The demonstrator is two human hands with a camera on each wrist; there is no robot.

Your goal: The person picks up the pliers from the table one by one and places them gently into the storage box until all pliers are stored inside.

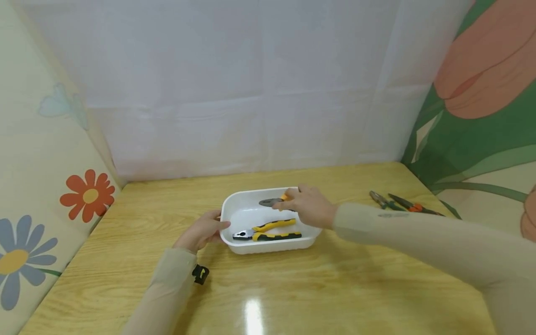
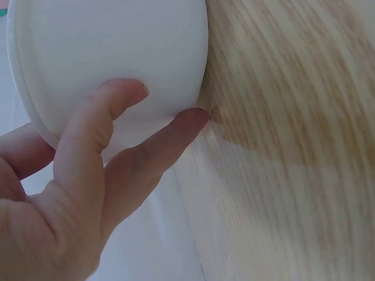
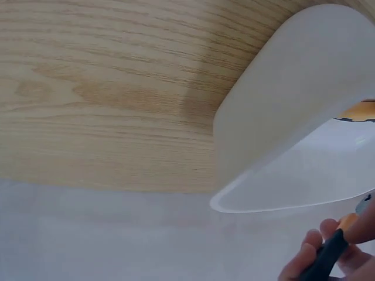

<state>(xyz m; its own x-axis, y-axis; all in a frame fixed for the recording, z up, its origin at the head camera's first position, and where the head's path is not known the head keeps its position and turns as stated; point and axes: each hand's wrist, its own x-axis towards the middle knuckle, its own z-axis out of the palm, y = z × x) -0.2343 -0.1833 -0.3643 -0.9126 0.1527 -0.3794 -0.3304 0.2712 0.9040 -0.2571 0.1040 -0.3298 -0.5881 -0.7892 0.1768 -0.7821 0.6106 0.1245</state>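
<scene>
One pair of pliers (image 1: 270, 202), gripped in the right hand (image 1: 310, 206) over the far side of the tray (image 1: 272, 248), points nose-left, roughly parallel to the yellow pair (image 1: 272, 225) lying in the near half, while the left hand (image 1: 204, 231) grips the left end.

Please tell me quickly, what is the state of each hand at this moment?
Left hand: gripping the white tray by its end.
Right hand: holding orange-handled pliers.
</scene>
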